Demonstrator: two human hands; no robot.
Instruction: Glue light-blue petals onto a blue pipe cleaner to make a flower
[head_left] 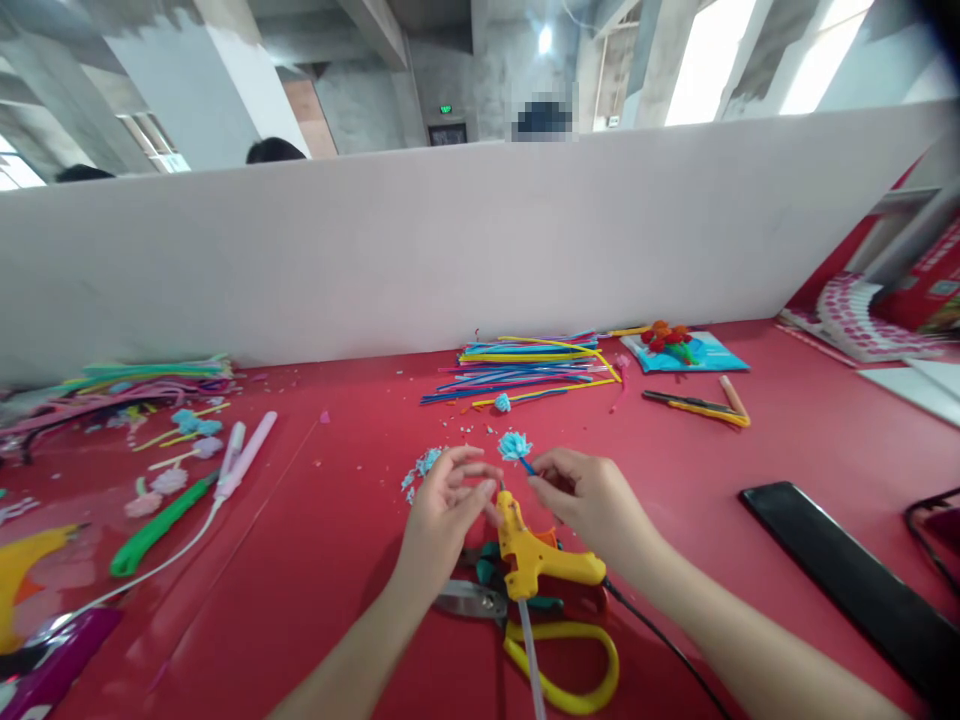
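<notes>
In the head view my right hand [570, 485] pinches the dark blue stem of a light blue pipe-cleaner flower [514, 446], whose fluffy head tilts up and to the left. My left hand [454, 490] is beside it with fingers apart and slightly curled, holding nothing I can see. Between the two hands lies a yellow hot glue gun [517, 545], nozzle pointing away from me, a clear glue stick [531, 655] out of its back. Yellow-handled scissors [562, 665] and green-handled pliers [491, 567] lie partly under it. Light blue scraps [427, 462] sit behind my left hand.
Coloured pipe cleaners [525, 370] lie along the white partition [450, 250], with a small blue pompom [502, 402] before them. At right are tweezers [690, 402] and a long black case [847, 580]. A green-handled knife [161, 525] and several pompom flowers [169, 482] lie left.
</notes>
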